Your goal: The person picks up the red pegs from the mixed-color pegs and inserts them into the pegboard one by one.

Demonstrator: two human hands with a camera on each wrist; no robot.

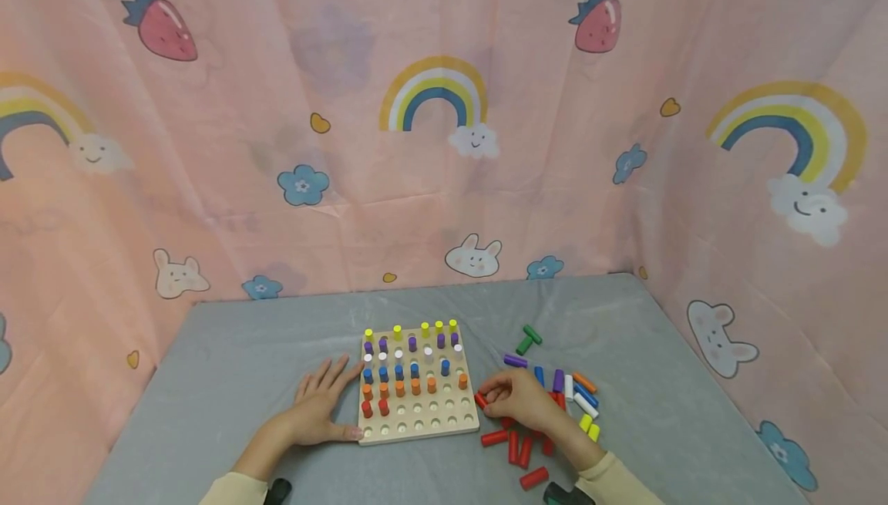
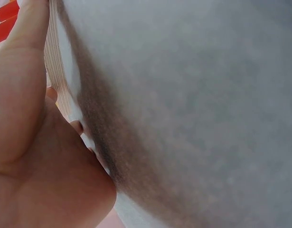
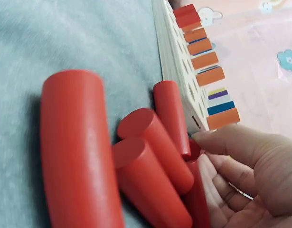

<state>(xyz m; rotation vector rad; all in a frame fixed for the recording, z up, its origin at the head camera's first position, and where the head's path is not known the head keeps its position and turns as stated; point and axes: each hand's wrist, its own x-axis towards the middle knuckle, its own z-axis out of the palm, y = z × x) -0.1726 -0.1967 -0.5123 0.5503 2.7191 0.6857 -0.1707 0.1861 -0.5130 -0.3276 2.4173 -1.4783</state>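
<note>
A wooden pegboard (image 1: 444, 429) lies on the table, with rows of yellow, purple, white, blue, orange and red pegs standing in its holes. Along its left edge, my left hand (image 1: 317, 409) has its fingers spread; the thumb touches the near left corner and the fingertips reach the side. My right hand (image 1: 523, 398) is just off the board's right edge, pinching a red peg (image 1: 482, 399) between thumb and fingers. In the right wrist view the thumb hides most of that peg. Two red pegs (image 1: 375, 409) stand at the left of their row.
Loose red pegs (image 1: 525, 451) lie below and under my right hand. Beyond it are purple, blue, white, orange and yellow pegs (image 1: 586, 422), with two green pegs (image 1: 532, 334) farther back. A pink printed curtain (image 1: 430, 204) surrounds the grey-covered table (image 1: 229, 351).
</note>
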